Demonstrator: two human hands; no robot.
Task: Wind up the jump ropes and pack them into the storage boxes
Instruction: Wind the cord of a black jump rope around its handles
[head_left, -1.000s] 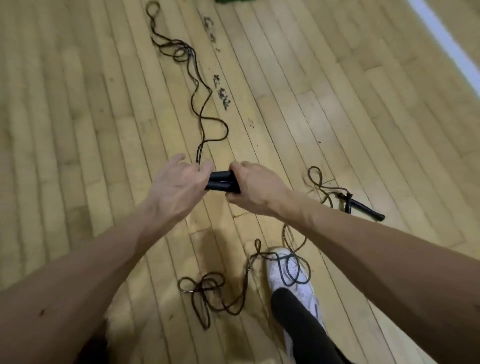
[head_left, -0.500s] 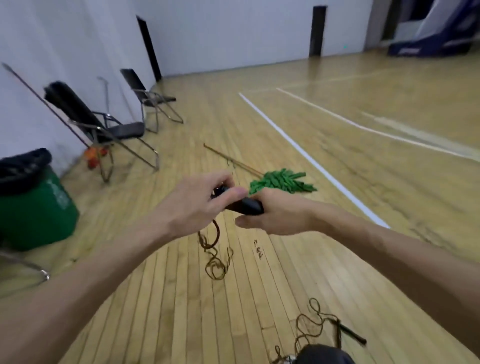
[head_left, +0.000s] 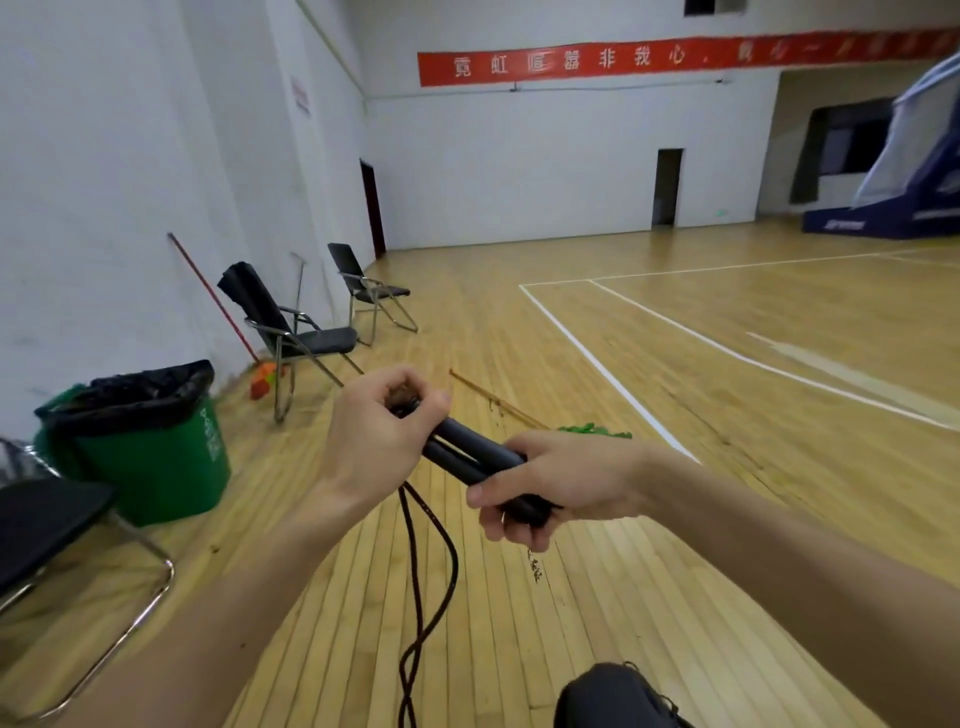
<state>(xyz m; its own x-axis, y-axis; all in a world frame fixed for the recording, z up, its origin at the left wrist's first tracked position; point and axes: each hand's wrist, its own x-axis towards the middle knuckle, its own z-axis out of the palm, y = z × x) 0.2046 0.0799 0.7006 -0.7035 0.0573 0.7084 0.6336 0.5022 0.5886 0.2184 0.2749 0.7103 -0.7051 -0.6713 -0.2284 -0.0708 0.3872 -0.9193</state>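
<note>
Centre frame: L hand (head_left: 374, 441) has its fingers curled tight, pinching the rope (head_left: 434, 566) where it leaves the handles (head_left: 470, 454). R hand (head_left: 561, 483) is wrapped round both handles, held side by side. Rope hangs slack to bottom edge.
Risk: the loose tail prob. kinks or snags underfoot during winding, giving a messy coil.
Lower left: green bin (head_left: 156, 457) w/ black liner, contents not visible. No storage box in view.

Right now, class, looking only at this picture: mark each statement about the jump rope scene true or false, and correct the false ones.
1. The right hand grips both black handles together. True.
2. The rope is fully wound round the handles. False: the rope hangs loose below the left hand.
3. The green bin stands on the person's right. False: the green bin stands on the left, near the wall.
4. A red banner hangs on the far wall. True.
</note>
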